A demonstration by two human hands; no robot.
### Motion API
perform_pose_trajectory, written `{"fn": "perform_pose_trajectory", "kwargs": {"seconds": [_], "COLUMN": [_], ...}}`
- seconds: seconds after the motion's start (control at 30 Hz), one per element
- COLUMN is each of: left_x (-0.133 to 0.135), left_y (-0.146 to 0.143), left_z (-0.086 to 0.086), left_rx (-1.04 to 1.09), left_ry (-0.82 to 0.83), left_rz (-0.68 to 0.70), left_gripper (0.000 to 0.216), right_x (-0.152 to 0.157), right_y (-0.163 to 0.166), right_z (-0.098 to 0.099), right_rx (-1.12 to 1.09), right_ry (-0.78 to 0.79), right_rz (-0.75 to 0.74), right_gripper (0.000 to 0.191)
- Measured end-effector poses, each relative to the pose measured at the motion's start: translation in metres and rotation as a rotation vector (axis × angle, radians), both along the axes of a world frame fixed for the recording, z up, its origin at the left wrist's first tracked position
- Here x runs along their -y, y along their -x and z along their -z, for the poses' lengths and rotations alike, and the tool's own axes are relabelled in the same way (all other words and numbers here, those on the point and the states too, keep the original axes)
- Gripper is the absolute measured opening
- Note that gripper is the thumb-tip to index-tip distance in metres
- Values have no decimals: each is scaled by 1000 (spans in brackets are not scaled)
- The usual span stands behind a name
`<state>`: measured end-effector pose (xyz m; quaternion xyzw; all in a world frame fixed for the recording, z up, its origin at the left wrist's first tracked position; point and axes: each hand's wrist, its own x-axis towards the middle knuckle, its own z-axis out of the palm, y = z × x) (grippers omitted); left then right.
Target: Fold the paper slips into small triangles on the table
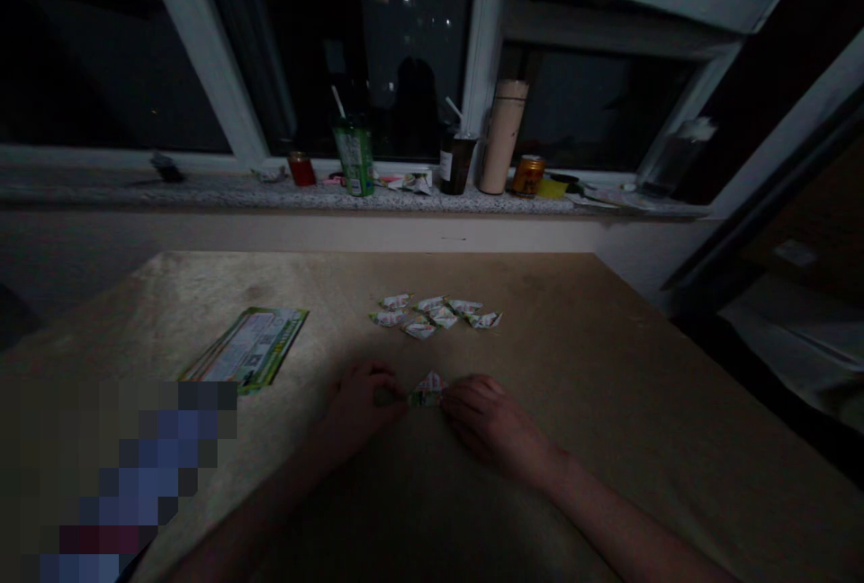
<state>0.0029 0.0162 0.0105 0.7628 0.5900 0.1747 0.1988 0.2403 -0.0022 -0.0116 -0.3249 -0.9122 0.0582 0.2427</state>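
Observation:
A small folded paper piece, with a pointed top and a green lower strip, lies on the table between my hands. My left hand has its thumb and forefinger curled together at the paper's left corner. At the opposite corner, the fingertips of my right hand are pressed together on the paper. Just beyond lie several similar folded paper pieces in a loose cluster. To the left, a fanned stack of printed green-and-white leaflets rests flat. Dim light hides the finer folds.
The brown table reaches to the wall below a window. On the stone sill stand a green cup with a straw, a dark drink cup, a tall pinkish bottle, an orange can and a red jar.

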Motion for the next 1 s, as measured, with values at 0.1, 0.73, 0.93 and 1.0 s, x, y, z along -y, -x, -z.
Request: {"fn": "perform_pose_trajectory", "kwargs": {"seconds": [0.1, 0.73, 0.93, 1.0], "left_x": [0, -1, -4, -5], "left_y": [1, 2, 9, 10], "left_z": [1, 3, 5, 6], "left_rx": [-16, -10, -6, -5], "left_ry": [4, 10, 23, 36], "left_rz": [4, -5, 65, 64], "left_gripper": [16, 16, 14, 16], "right_x": [0, -43, -43, -44], "right_y": [3, 43, 41, 41], "right_z": [5, 3, 6, 9], "right_rx": [-2, -133, -174, -187], "right_ry": [-23, 298, 289, 291], "right_rz": [9, -67, -72, -78], "right_gripper": [25, 17, 15, 15]}}
